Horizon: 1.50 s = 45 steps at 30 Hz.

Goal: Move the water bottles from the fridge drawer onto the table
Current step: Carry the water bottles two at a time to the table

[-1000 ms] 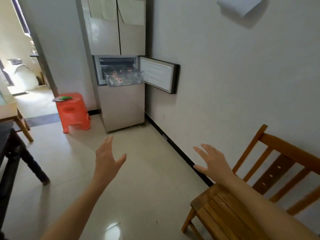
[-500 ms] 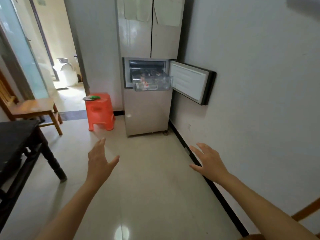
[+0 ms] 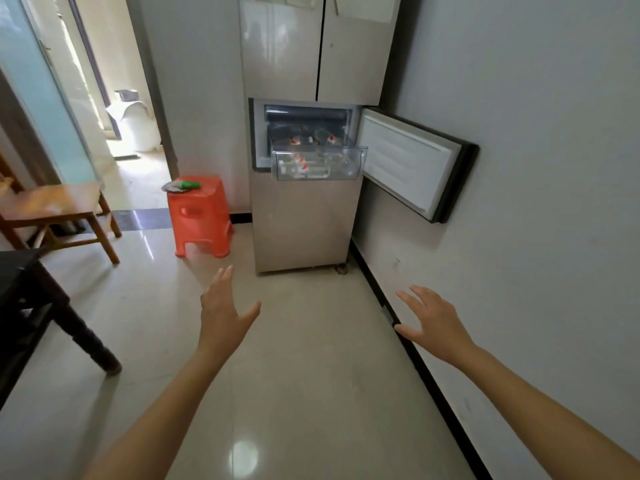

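A tall beige fridge [image 3: 301,223] stands ahead against the far wall. Its small middle door [image 3: 412,168] hangs open to the right. A clear plastic drawer [image 3: 349,164] is pulled out and holds several water bottles [image 3: 301,166] with red-and-white labels lying on their sides. My left hand [image 3: 223,311] and my right hand [image 3: 434,320] are both raised in front of me, fingers spread, holding nothing, well short of the fridge. The dark table [image 3: 17,282] shows at the left edge, only partly in view.
An orange plastic stool [image 3: 201,220] with a plate and a green item on it stands left of the fridge. A wooden chair [image 3: 52,209] is at the left, beyond the table. A white wall [image 3: 536,237] runs along my right. An open doorway [image 3: 131,133] lies far left.
The view has swung left and moved closer to the fridge; the wooden chair on my right has left the view. Both hands stay open and raised.
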Motion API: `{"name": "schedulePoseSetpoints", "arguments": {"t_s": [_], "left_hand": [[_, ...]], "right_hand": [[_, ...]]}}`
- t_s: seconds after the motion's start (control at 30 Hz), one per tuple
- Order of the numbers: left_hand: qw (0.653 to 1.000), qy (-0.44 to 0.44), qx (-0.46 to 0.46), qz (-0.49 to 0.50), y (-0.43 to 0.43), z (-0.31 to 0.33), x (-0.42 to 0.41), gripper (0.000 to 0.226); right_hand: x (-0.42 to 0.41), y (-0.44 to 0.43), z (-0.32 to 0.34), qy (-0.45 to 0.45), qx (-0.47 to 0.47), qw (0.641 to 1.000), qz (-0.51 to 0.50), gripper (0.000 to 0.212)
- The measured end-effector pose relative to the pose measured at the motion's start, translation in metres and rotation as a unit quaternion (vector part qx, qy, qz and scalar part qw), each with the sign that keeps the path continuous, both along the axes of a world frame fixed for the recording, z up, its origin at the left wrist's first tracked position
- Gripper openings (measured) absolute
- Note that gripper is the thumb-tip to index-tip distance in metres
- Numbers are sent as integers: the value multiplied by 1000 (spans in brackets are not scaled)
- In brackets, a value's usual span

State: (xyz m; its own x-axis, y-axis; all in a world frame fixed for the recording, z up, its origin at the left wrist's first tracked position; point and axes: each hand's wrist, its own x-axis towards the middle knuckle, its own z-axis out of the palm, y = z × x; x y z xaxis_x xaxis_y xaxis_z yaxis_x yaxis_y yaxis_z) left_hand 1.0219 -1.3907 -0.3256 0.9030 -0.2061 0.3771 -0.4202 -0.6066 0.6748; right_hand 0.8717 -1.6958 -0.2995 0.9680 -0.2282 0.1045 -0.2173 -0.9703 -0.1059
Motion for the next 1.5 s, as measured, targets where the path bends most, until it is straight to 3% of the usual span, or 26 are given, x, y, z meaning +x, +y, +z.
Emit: {"name": "schedulePoseSetpoints", "arguments": {"t_s": [0.53,0.87,1.27,1.5], "left_hand": [[998,-38,-9,53,-155,38,200,76],[997,-16,5,74,-215,19,292,75],[997,-13,-18,74,-300,13,513,76],[999,17,29,42,-360,-4,575,76]], "right_hand": [[239,-159,20,-40,69,997,10,64],[347,-208,1,-16,111,993,31,61],[555,-297,19,-8,75,997,35,61],[624,-345,10,15,70,996,43,62]]}}
